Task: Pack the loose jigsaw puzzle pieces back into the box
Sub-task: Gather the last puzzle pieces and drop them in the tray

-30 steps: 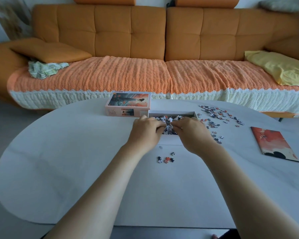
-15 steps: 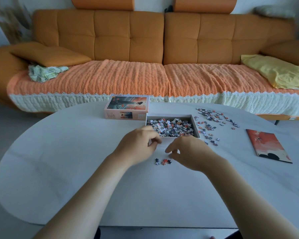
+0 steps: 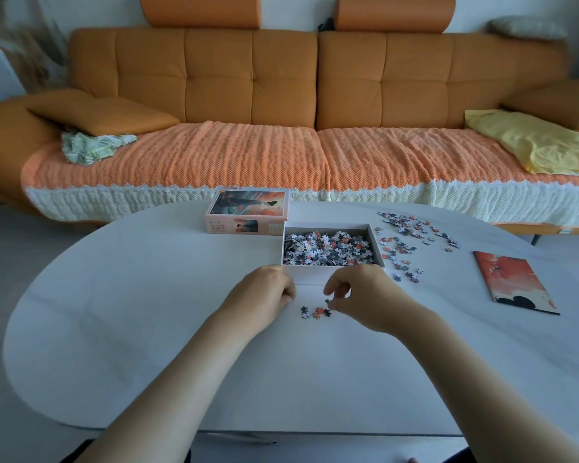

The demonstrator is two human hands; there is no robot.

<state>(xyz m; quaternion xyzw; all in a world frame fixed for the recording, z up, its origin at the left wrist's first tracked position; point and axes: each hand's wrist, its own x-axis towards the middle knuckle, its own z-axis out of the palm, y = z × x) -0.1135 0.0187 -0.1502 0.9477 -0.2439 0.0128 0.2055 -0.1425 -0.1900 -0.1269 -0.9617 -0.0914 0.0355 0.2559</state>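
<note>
Orange sofa [image 3: 248, 78] across the back of the room, and in front of it a big white oval worktop [image 3: 147, 329] where it's all happening. The box [image 3: 311, 275] sits open just beyond both sets of fingers, already heaped with pieces, and its lid [image 3: 248, 212] is parked further out and to the left of them. A red printed sheet [image 3: 515, 282] lies well off to the right.

There's a wide scatter of loose pieces [image 3: 405, 235] out past the right hand [image 3: 365, 295], beyond and to the right of it. The bit that matters now is the little cluster [image 3: 315, 311] in the gap between the two hands. It's strung out left to right, with its right end just under the right fingers [image 3: 330, 289].

Those are curled, thumb and forefinger closing on one dark piece at that end. Honestly can't tell if it's actually pinched. The left hand [image 3: 261, 295] is balled loosely on the worktop just left of the cluster, and anything inside it is hidden.

My guess: the right hand is nearer, so it picks, then it's a short lift straight ahead into the box.
</note>
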